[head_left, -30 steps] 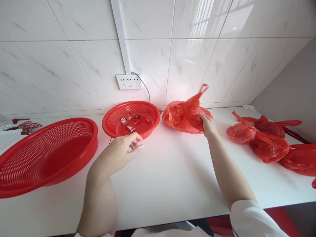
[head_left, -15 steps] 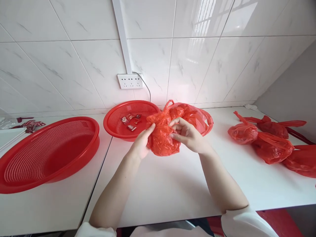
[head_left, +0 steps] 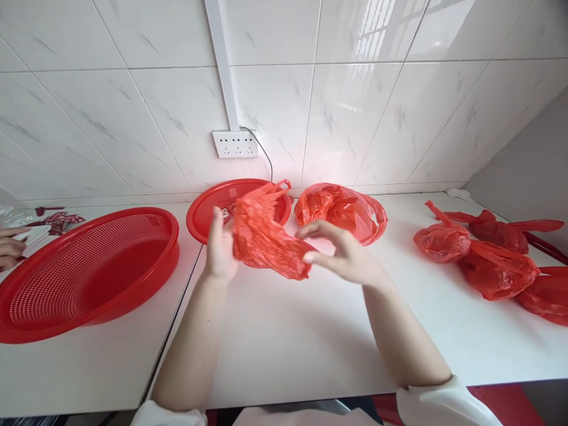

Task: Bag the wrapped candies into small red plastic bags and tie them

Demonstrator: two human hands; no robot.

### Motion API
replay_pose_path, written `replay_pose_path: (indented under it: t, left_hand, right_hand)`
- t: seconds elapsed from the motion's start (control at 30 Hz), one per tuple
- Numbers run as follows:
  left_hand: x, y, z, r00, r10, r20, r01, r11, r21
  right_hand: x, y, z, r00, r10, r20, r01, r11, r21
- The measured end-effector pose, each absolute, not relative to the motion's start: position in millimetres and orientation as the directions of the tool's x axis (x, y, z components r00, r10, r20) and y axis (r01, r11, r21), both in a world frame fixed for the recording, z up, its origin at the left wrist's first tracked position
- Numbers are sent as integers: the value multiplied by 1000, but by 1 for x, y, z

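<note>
A crumpled red plastic bag [head_left: 270, 234] hangs over the table between my two hands, its looped handle at the top. My left hand [head_left: 222, 251] holds its left side; the thumb stands up, and the fingers are partly hidden behind the plastic. My right hand [head_left: 344, 254] has the bag's lower right end between its curved fingers and thumb. Behind the bag is a small red basket [head_left: 199, 207] with a few small wrapped packets [head_left: 227, 212], mostly covered from sight. To its right lies an opened red bag [head_left: 361, 216] with crumpled red plastic inside.
A large red basket [head_left: 128, 307] stands on the left of the white table [head_left: 284, 349]. Several tied red bags [head_left: 497, 269] sit at the right. Another person's hand [head_left: 9, 248] shows at the left edge. A power strip [head_left: 235, 144] is on the tiled wall.
The bag has tilted and stretched out, its top leaning left over the small basket. My left hand has moved left, with its thumb lifted off the plastic. Another person's hand has appeared at far left.
</note>
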State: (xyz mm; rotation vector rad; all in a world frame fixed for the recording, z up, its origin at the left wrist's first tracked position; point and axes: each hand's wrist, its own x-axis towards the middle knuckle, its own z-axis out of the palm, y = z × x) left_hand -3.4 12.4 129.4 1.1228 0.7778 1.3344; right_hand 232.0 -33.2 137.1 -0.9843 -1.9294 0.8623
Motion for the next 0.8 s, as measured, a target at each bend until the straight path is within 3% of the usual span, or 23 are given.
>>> replay_pose_path:
  t: [0.17,0.23,0.37,0.47,0.57,0.63,0.73,0.8]
  left_hand:
    - [23,7,110,466,885,5,-333,170,927]
    - [17,9,113,503,864,-21,-318,208,925]
    - [-9,16,129,261,964,51,-281,25,959]
    - [-25,23,136,58,984,168,-191,-154,969]
    - [-29,26,136,9,969,247,-45,-247,968]
    - [-26,25,135,70,964,257,32,-259,965]
    - [-18,21,136,216,946,241,138,-274,952]
    - [-12,17,136,277,927,253,218,-317,923]
  right_hand:
    - [199,-25,120,-352,856,379,438,509,-741]
    - [210,-21,122,-337,871,356,437,480,-761]
    - [256,-16,132,-240,914,327,468,404,-786]
    - [290,-17,137,-151,944,295,608,324,-725]
    - [309,-22,139,-105,957,269,711,262,-653]
    - [311,-24,139,-85,937,338,634,313,-708]
    - [296,-23,139,-50,882,469,384,451,-806]
    - [279,-20,138,-110,865,490,281,500,-819]
